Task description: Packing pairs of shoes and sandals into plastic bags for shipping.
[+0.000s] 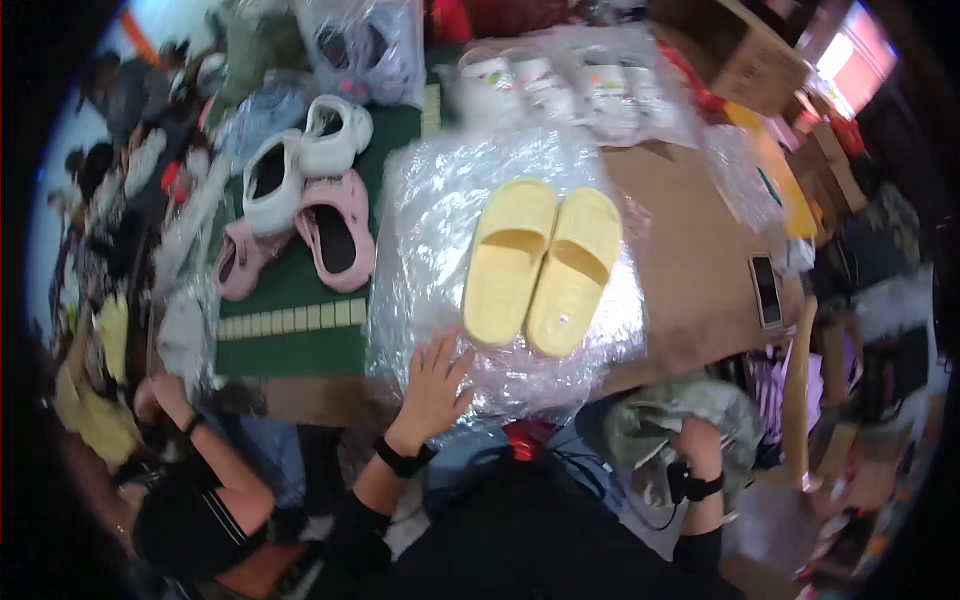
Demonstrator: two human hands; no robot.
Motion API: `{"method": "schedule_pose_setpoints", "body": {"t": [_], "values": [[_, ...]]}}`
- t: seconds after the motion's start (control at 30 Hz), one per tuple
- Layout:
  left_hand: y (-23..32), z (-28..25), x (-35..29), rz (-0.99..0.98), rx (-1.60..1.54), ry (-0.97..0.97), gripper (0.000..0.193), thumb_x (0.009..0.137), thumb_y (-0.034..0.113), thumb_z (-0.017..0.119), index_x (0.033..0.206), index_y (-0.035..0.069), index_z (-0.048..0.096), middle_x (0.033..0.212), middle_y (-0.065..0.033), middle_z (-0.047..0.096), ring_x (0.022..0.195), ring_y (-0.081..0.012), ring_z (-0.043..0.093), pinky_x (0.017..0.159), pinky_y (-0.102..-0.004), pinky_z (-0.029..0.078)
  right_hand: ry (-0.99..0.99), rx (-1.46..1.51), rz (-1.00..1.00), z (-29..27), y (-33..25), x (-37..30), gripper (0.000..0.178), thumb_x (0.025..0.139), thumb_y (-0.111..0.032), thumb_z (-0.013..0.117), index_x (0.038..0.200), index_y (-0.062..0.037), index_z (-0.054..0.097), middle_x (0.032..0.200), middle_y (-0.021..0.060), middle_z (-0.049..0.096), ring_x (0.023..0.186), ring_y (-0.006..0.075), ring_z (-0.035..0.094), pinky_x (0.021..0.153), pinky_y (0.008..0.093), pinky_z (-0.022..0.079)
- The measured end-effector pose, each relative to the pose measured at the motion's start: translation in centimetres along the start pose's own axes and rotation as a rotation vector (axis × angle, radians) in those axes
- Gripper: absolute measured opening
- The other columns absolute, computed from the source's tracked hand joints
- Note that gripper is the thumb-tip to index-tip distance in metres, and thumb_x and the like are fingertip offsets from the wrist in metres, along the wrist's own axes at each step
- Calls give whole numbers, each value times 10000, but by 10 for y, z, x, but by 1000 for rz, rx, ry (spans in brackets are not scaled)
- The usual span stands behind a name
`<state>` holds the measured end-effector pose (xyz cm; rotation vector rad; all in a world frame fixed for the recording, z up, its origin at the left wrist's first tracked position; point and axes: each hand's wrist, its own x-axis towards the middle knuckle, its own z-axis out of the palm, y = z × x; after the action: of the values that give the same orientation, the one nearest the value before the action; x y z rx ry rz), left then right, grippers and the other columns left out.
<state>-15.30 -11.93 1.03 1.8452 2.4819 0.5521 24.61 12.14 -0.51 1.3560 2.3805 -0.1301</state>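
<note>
The left hand (432,385) lies flat with its fingers (440,352) spread apart, palm down on the near edge of a sheet of clear crinkled plastic wrap (425,220) that covers the middle of the table (690,250). A black band sits on that wrist. On top of the plastic, just beyond the fingertips and slightly to the right, rests a pair of pale yellow slides (540,265), side by side and touching, toes pointing toward the person. The hand does not touch them.

The right hand (690,435) is low at the right, off the table edge, buried in a grey-green bundle of cloth or bag (650,425); its fingers are hidden, so I cannot tell whether they are apart or closed. It also wears a black wristband.

To the left of the plastic, on a green mat (290,330), lie white clogs (300,165) and pink clogs (335,235), close together. At the far edge of the table are white shoes in clear bags (570,85). A dark phone (766,290) lies on the bare brown surface at the right, well apart from the slides. A brown cardboard box (740,50) stands beyond it. Another person (190,500) crouches at lower left
</note>
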Motion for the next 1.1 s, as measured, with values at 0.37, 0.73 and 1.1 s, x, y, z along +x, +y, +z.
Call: {"method": "schedule_pose_setpoints", "body": {"t": [0.37,0.73,1.1], "values": [[70,-29,17,-88,401,-24,404,771,321,635,1145,175,598,1341,-182,446,1265,-418,360,1049,-626,154,253,333,-729,-163,-235,106,622,857,-553,474,1332,-153,447,1214,205,550,1105,436,508,957,473,389],[20,12,0,-197,-142,-253,651,850,391,557,1419,196,307,1500,-212,135,1347,-476,150,1065,-597,163,327,492,-511,-181,-276,129,578,810,-466,552,1107,28,574,1037,265,610,999,361,594,861,470,454],[48,-4,36,-75,260,1,472,822,212,562,1288,180,493,1074,-118,559,953,-278,558,822,-431,447,-55,1192,-913,-169,-145,24,402,870,-87,558,1250,20,482,1180,117,581,1089,163,522,923,315,424]]}}
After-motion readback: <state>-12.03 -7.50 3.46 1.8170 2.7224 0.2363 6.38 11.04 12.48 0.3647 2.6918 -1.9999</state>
